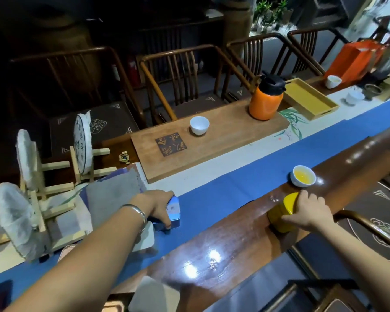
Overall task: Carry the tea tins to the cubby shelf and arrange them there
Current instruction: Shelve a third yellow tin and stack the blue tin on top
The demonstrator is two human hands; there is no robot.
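Both hands gripping: L hand on blue tin, R hand on yellow tin.

- A tea house or tea shop is showing: wrapped tea cakes are standing on racks.
- Cups and a thermos are sitting on a tea tray.
- Chairs are lining the table.

So the flat tin sits on the table runner toward the table's left end, round tin right of it on bare table, a full cup just behind. Thermos stands on the far-edge board, I think.
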